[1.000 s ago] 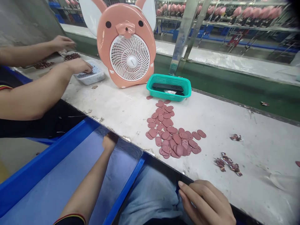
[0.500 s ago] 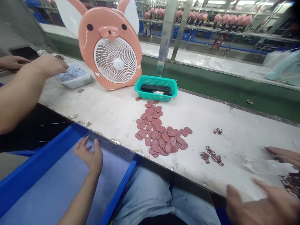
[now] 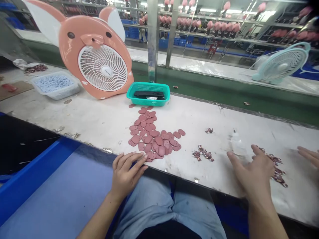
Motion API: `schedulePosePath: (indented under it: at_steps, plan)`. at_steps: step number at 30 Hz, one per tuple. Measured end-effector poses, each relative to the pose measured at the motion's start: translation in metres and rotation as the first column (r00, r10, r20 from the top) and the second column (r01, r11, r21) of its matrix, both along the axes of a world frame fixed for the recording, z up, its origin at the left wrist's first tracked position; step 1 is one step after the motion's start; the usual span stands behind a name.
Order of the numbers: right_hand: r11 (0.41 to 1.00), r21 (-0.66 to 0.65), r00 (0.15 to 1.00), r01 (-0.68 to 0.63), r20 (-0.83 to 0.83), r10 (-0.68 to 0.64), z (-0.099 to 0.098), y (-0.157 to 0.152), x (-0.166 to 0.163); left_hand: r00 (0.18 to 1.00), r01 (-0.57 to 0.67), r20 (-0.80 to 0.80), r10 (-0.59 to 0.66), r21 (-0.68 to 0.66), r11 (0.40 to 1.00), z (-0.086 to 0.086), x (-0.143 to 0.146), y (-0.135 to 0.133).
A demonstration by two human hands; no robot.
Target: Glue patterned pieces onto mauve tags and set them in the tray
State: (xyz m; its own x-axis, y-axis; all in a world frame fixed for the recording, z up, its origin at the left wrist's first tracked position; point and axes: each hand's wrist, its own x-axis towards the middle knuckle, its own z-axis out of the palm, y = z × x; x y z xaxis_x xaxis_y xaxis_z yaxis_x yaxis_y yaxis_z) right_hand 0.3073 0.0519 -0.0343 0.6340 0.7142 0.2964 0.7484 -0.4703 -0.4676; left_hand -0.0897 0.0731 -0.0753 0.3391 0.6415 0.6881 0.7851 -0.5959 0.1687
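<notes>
**Hands:** The left hand (image 3: 126, 174) and right hand (image 3: 253, 172) are open, well apart, and hold nothing. The left fingertips (image 3: 141, 160) lie just beside the lower edge of the pile of pink oval pieces (image 3: 149, 136), at the near edge of the tabletop (image 3: 211, 179). The right hand sits on the tabletop between two groups of reddish printed scraps (image 3: 276, 169). A co-worker's hand (image 3: 309, 156) lies at the right, beyond those scraps.

**Containers:** A teal plastic basket (image 3: 148, 103) stands just beyond the pile and holds a flat black object (image 3: 149, 94). A white plastic tray (image 3: 56, 96) at the left holds small blue-and-white pieces (image 3: 53, 84).

**Markings:** The hub of the pink animal-shaped fan (image 3: 74, 43) carries a small mark, too small to read. Below the near edge runs a blue-sided trough (image 3: 32, 172).
</notes>
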Motion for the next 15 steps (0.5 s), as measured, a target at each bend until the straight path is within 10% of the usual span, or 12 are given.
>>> schedulePosePath:
  at_steps: [8,15]
  plan:
    - [0.971,-0.225,0.996,-0.084,-0.043,0.076,0.012,0.029,0.038,0.994,0.094,0.062,-0.094,0.012,0.996,0.004,-0.006,0.006]
    - [0.990,-0.092,0.968,-0.106,-0.236,0.082,0.015,0.018,0.016,0.998,0.059,0.037,-0.053,-0.190,0.980,0.036,0.013,0.013]
